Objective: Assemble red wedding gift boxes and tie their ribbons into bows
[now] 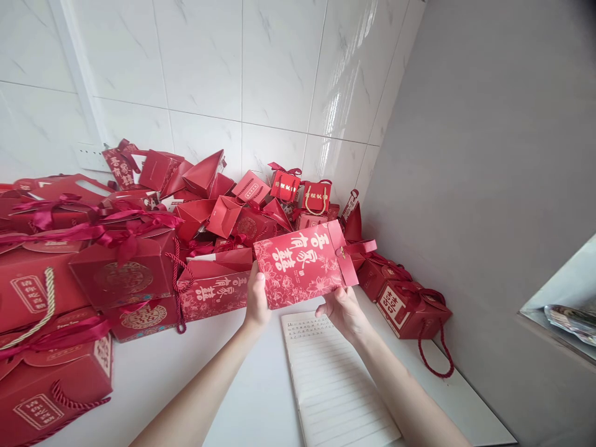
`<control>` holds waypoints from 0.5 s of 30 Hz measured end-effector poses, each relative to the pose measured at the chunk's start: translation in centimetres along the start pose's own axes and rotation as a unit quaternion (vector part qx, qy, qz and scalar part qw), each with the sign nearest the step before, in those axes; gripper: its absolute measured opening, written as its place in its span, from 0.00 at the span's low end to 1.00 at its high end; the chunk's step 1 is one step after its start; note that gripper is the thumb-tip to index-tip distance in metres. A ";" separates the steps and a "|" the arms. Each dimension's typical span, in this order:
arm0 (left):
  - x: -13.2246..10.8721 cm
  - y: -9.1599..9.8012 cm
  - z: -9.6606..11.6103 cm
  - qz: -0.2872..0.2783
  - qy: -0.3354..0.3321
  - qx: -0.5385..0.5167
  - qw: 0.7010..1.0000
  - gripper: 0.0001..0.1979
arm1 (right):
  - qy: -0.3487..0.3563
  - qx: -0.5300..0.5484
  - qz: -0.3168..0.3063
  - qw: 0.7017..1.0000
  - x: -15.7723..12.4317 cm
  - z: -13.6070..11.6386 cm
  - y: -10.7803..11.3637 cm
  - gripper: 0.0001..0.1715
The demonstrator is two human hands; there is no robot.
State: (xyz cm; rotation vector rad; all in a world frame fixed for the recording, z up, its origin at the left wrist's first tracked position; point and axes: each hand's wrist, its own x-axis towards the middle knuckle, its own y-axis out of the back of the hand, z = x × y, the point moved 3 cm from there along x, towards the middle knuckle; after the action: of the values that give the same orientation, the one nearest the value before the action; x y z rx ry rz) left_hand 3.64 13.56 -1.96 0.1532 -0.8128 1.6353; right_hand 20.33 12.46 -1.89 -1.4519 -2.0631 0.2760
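Both hands hold a flat-faced red gift box (298, 264) with white Chinese characters and floral line drawings on its front. My left hand (258, 295) grips its left end, thumb on the front face. My right hand (343, 310) is closed on the lower right corner, by the flap with a red ribbon loop (365, 247). The fingers behind the box are hidden. Below the box an open lined notebook (335, 385) lies on the white table, with rows of handwriting at its top. A similar red box (214, 290) with the same characters lies just left of my left hand.
Red gift boxes with ribbons are stacked at the left (130, 267) and heaped along the tiled wall (200, 74). More red boxes (410, 304) with a rope handle stand at the right, by the grey wall (479, 155). A ledge (559, 310) juts in at far right.
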 end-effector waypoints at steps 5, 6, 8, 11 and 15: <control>0.0 0.0 0.1 0.004 -0.008 0.006 1.000 0.26 | -0.003 0.001 0.008 1.000 -0.1 0.0 -0.1 0.34; 0.0 0.0 0.1 0.003 -0.008 0.006 1.000 0.26 | -0.004 0.002 0.012 1.000 -0.1 0.0 -0.1 0.35; 0.0 0.1 0.0 0.004 -0.009 0.005 1.000 0.26 | -0.006 0.003 0.017 1.000 -0.1 -0.1 -0.1 0.35; 0.0 0.1 0.0 0.003 -0.010 0.004 1.000 0.25 | -0.005 0.001 0.013 1.000 0.0 -0.1 -0.1 0.34; 0.0 0.0 0.0 -0.002 -0.011 0.005 1.000 0.26 | -0.003 -0.002 0.009 1.000 0.0 -0.1 0.0 0.33</control>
State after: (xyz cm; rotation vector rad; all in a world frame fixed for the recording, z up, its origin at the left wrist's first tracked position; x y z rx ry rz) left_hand 3.61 13.58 -1.97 0.1803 -0.8207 1.6371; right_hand 20.35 12.41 -1.83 -1.4742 -2.0572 0.2856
